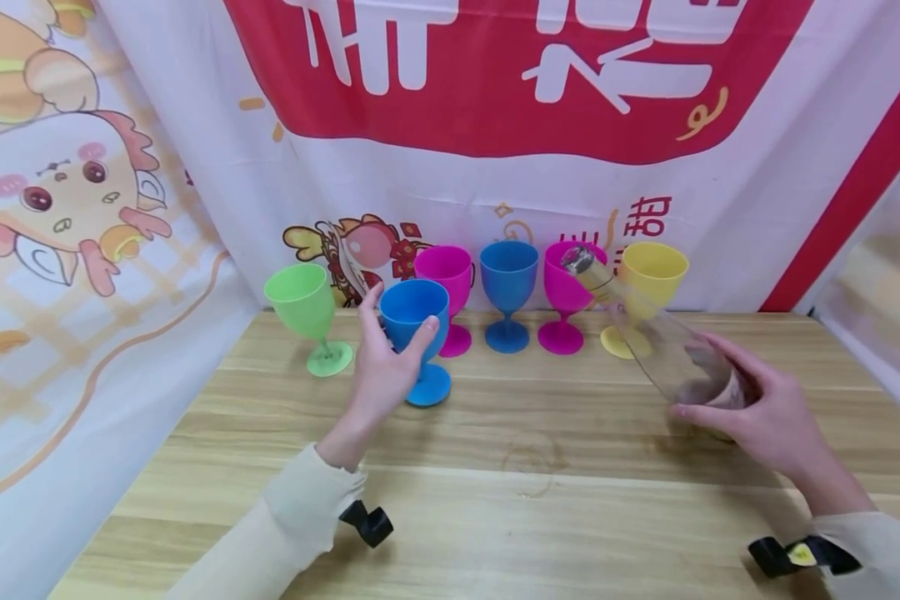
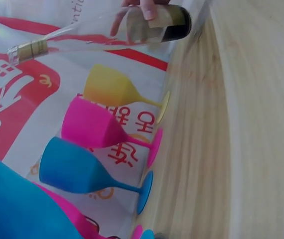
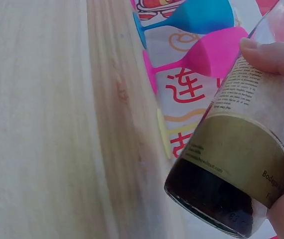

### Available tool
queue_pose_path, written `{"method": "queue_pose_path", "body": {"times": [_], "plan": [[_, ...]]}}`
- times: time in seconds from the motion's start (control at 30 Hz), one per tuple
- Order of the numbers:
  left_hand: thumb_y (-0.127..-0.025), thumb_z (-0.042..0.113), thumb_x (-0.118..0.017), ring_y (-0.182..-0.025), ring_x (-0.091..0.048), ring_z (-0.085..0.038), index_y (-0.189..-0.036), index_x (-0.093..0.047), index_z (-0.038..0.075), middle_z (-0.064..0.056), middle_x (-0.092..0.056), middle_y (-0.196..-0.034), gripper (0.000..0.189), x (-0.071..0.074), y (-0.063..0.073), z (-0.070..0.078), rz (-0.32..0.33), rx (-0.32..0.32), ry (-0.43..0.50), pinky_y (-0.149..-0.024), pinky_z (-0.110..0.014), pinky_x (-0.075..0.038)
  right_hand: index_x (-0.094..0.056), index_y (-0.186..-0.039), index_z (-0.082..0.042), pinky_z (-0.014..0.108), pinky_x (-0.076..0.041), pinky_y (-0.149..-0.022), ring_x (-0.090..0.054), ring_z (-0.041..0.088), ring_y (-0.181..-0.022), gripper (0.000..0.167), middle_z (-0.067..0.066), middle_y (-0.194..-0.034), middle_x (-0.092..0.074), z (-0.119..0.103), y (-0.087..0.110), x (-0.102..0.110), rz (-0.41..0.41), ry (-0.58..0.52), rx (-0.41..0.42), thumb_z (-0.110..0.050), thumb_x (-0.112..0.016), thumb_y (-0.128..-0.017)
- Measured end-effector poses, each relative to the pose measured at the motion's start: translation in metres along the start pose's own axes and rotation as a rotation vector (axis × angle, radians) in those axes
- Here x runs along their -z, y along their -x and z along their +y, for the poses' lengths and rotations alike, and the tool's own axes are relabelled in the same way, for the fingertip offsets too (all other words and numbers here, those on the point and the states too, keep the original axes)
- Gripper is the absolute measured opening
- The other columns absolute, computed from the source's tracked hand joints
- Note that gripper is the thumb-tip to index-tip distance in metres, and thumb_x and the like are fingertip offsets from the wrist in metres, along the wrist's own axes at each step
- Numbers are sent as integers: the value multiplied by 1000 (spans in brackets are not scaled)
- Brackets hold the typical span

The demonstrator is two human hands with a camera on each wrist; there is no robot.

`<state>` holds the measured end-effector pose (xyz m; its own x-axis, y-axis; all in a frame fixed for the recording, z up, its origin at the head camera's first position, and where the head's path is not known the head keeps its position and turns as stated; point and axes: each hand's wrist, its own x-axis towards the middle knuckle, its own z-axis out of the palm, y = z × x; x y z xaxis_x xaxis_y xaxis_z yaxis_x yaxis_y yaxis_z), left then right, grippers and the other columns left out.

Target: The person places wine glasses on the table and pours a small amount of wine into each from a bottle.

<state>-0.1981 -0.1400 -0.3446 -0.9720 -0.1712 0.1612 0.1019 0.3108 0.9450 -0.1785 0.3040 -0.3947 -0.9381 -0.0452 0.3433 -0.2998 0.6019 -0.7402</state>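
My left hand (image 1: 381, 362) grips a blue goblet (image 1: 403, 327) around its bowl, left of the table's middle. Whether its foot touches the tabletop, I cannot tell. On the right, my right hand (image 1: 776, 417) holds a clear glass bottle (image 1: 663, 354) near its base, tilted with the neck pointing up and left. Dark liquid (image 3: 214, 191) lies in the bottom of the bottle in the right wrist view. Behind the neck, the bottle partly covers a pink goblet (image 1: 561, 317) and a yellow goblet (image 1: 656, 267).
Along the table's back edge stand a green goblet (image 1: 303, 304), another pink goblet (image 1: 450, 271) and a second blue goblet (image 1: 508, 279). A printed cloth (image 1: 450, 187) hangs just behind them. Wet marks (image 1: 532, 462) show on the wooden table (image 1: 555, 533).
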Motion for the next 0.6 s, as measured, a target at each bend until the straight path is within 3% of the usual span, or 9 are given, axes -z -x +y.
{"method": "queue_pose_path", "body": {"times": [0.3,0.47,0.6], "plan": [[-101,43,-71,-151,-43,-38,-167,-16,31,-11,-42,-163,87,-19,12,-1,-140,-40,26,-113,-68,-47,-60,-152,-28,21,-36,-59,-44,4,-69,96,-43,-126,-60,-13,1,4,83,82,99,-7,-100,-68],[-101,37,-71,-150,-45,-39,-167,-16,25,-11,-43,-164,86,-29,16,2,-217,-87,46,-111,-68,-49,-62,-150,-21,15,-42,-55,-50,0,-58,99,-41,-133,-60,-22,-1,9,112,80,224,5,-99,-62],[-101,36,-71,-149,-45,-35,-166,-19,25,-9,-44,-162,85,-37,18,5,-242,-108,58,-111,-66,-50,-64,-147,-19,10,-42,-57,-49,-6,-57,103,-42,-131,-60,-27,-3,14,152,154,331,9,-100,-55]]}}
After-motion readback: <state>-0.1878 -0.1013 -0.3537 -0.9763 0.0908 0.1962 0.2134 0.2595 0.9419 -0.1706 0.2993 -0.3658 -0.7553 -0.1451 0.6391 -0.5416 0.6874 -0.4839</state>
